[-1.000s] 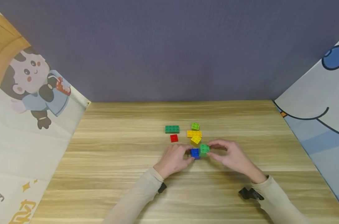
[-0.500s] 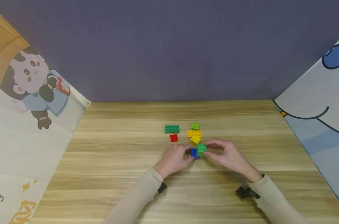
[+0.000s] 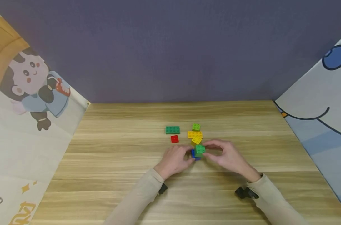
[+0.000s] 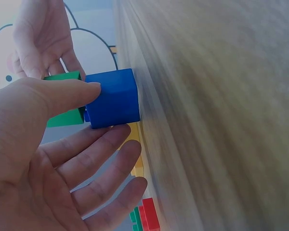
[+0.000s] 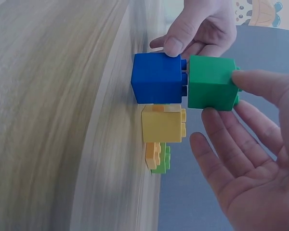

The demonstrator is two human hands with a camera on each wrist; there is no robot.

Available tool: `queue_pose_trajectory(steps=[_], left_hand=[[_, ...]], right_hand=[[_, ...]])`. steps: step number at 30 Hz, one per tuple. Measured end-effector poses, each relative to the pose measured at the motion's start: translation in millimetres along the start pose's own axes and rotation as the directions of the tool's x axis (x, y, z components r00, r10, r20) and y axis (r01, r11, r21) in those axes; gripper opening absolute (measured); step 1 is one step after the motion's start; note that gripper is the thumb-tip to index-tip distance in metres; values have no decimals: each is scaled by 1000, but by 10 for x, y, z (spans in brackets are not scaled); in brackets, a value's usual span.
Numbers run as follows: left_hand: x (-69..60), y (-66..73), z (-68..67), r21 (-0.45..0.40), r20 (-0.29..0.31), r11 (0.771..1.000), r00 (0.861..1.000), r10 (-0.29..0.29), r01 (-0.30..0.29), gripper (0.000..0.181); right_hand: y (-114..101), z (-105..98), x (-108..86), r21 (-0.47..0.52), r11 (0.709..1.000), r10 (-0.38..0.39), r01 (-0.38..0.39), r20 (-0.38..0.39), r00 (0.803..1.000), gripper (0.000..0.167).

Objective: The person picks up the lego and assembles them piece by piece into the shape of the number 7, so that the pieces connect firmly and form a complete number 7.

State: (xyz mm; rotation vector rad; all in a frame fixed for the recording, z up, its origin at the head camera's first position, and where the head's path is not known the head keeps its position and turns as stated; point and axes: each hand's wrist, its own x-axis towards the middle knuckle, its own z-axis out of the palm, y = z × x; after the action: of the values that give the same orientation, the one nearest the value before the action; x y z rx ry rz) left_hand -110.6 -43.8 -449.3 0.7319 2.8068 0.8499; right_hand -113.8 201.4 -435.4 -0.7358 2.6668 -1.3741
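Right fingers (image 5: 224,142) pinch a green block (image 5: 211,84) (left fingers (image 4: 96,154) hold a blue block (image 5: 158,79) beneath)

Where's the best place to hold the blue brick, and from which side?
I'd say by its flat near and far walls, coming from the left: the blue brick stands upright, its studs facing the green brick above, and the right hand takes up the right side.
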Motion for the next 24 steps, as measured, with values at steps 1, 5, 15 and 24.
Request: queue_pose_trajectory(steps=[1,5,15,24], left_hand=[[1,1,2,-2,0,1000,1000,1,-1,40],[2,8,1,-9,1,1000,1000,0,0,41],[1,9,3,2,-5,1000,1000,-1,1,42],[-3,14,3,1,-14,1000,1000,11,-11,38]], right_hand=[[-1,3,0,2,1000,-3,3,0,1000,37],[5,15,0,12,1000,-4,4,3,1000,35],[7,41,12,15,1000,-16,16,5,1000,35],[-17,92,29,4,1000,-11,11,10,1000,31]])
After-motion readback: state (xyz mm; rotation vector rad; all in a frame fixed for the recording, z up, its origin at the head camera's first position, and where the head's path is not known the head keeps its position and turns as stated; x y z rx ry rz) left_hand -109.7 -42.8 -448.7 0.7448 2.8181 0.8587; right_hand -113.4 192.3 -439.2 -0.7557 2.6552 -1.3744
